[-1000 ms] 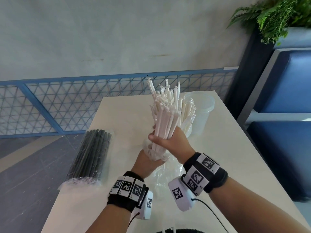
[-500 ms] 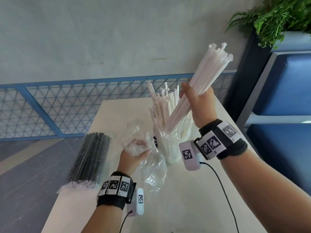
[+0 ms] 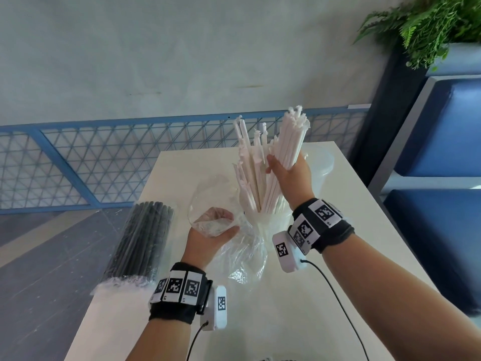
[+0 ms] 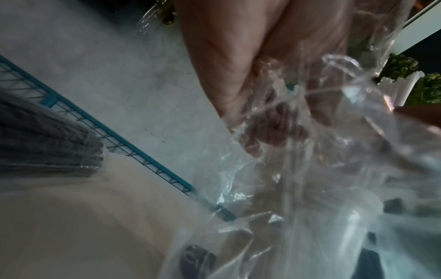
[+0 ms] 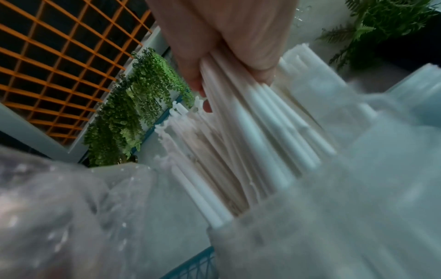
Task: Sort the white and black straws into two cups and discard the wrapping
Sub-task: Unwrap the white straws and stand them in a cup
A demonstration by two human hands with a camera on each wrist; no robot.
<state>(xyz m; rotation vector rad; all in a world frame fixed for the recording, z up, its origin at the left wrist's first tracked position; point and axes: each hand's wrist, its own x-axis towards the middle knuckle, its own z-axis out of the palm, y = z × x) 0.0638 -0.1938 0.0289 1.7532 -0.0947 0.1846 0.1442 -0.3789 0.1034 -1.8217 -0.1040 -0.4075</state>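
Lowered: right hand (image 3: 291, 175) grips white straws (image 3: 287, 142) in cup (image 3: 273, 222) (left hand (image 3: 208, 230) holds wrap (image 3: 242, 246)).

A blue mesh fence (image 3: 109, 162) is running across at nine o'clock behind the pale table (image 3: 325, 303), a fern (image 3: 426, 24) is hanging at one o'clock, and blue cushioned seating (image 3: 447, 131) is sitting at three.

café-like seating area: booth seats (image 3: 440, 131), planter (image 3: 426, 27)
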